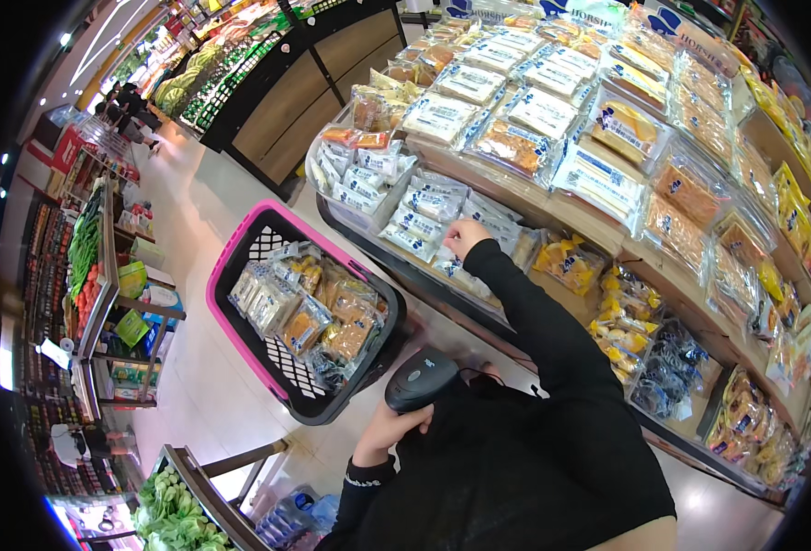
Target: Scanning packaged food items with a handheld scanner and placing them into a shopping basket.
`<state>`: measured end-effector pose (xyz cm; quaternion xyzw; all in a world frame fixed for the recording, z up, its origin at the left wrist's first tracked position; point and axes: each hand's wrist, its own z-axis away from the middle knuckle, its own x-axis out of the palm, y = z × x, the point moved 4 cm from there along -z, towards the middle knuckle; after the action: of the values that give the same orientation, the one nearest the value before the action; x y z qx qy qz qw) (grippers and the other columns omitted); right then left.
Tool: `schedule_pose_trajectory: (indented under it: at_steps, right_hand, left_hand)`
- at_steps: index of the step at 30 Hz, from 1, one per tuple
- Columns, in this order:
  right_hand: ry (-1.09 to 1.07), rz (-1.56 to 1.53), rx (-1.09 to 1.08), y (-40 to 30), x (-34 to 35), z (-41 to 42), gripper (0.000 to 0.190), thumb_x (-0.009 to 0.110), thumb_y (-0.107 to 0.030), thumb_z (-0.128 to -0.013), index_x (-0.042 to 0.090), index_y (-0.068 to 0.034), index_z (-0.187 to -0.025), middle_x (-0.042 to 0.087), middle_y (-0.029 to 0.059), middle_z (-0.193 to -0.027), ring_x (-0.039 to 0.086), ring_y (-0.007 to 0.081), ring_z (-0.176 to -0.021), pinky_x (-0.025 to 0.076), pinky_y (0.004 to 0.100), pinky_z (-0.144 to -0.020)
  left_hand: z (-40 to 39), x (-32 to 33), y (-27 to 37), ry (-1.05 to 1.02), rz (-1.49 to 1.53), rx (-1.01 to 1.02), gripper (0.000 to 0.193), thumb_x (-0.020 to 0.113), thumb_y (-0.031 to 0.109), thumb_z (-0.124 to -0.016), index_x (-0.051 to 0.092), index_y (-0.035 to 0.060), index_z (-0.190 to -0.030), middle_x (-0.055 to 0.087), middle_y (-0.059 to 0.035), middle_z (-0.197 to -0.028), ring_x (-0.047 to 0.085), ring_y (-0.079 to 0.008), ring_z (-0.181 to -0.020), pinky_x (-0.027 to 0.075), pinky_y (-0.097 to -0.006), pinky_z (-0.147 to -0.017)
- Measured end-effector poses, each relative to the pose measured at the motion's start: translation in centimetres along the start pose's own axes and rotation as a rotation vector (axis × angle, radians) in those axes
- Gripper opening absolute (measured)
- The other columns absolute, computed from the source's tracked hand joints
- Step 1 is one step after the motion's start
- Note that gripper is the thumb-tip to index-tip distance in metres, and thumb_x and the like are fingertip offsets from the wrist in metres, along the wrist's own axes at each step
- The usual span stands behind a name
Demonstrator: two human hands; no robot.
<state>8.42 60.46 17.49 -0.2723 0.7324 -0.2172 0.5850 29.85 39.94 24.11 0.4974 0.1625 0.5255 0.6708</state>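
Note:
My left hand (393,428) grips a dark handheld barcode scanner (420,380), held in front of my body. My right hand (468,238) reaches over the lower display bins, its fingers bent among small white-and-clear wrapped packs (413,226). Whether those fingers pinch a pack is hidden. Left of the scanner sits a black shopping basket (393,310) with a pink handle (236,255). Inside it lie several packaged breads (347,313) and white-wrapped packs (267,303).
A tiered bakery stand (584,220) spreads across the right, with bagged breads (543,110) above and yellow packs (569,260) below. Vegetable shelves (102,303) stand left, leafy greens (178,513) at lower left. People (130,110) are in the far aisle.

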Motion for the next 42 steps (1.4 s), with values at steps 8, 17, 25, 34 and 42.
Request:
schedule_pose_trajectory:
  at_steps: [8, 17, 25, 34, 42]
  right_hand:
    - [-0.091, -1.324, 0.083, 1.2, -6.3, 3.5, 0.011, 0.056, -0.010, -0.078, 0.053, -0.002, -0.085, 0.055, -0.0006, -0.075, 0.051, 0.0065, -0.069, 0.041, 0.0197, -0.063]
    - [-0.131, -2.410, -0.044, -3.2, -12.4, 8.2, 0.005, 0.044, -0.013, -0.082, 0.042, -0.009, -0.078, 0.042, -0.0006, -0.068, 0.045, 0.0123, -0.067, 0.037, 0.0323, -0.078]
    - [-0.362, -2.638, -0.092, -5.5, -11.8, 10.0, 0.008, 0.038, -0.012, -0.082, 0.042, -0.011, -0.075, 0.039, -0.0007, -0.063, 0.042, 0.0118, -0.061, 0.034, 0.0300, -0.072]
    - [-0.491, -2.553, 0.145, -6.5, -9.6, 9.5, 0.005, 0.041, -0.010, -0.083, 0.043, -0.008, -0.079, 0.040, 0.0007, -0.066, 0.042, 0.0128, -0.060, 0.039, 0.0305, -0.071]
    - [-0.166, -0.277, -0.169, -3.6, -10.0, 6.8, 0.007, 0.051, -0.012, -0.075, 0.050, -0.006, -0.077, 0.052, 0.0111, -0.067, 0.050, 0.0265, -0.067, 0.041, 0.0334, -0.061]
  left_hand:
    - [-0.8, 1.2, 1.0, -0.068, -0.039, 0.072, 0.017, 0.055, 0.002, -0.073, 0.049, 0.0010, -0.089, 0.051, -0.0048, -0.063, 0.048, -0.0117, -0.053, 0.040, -0.0236, -0.050]
    - [-1.1, 3.9, 4.1, -0.252, -0.176, 0.190, 0.027, 0.056, 0.004, -0.072, 0.044, -0.0004, -0.096, 0.048, -0.0062, -0.062, 0.048, -0.0131, -0.051, 0.038, -0.0235, -0.048]
    - [-1.4, 5.0, 3.9, -0.295, -0.152, 0.109, 0.031, 0.059, 0.000, -0.070, 0.048, 0.0018, -0.099, 0.051, -0.0007, -0.067, 0.047, -0.0070, -0.054, 0.039, -0.0213, -0.049]
    - [-1.4, 5.8, 6.0, -0.316, -0.615, 0.364, 0.032, 0.063, 0.008, -0.065, 0.050, 0.0006, -0.093, 0.056, -0.0075, -0.077, 0.052, -0.0166, -0.069, 0.041, -0.0288, -0.065]
    - [-1.4, 2.9, 4.8, -0.211, -0.605, 0.223, 0.035, 0.064, 0.010, -0.064, 0.051, 0.0014, -0.095, 0.057, -0.0091, -0.083, 0.052, -0.0162, -0.077, 0.040, -0.0275, -0.071]
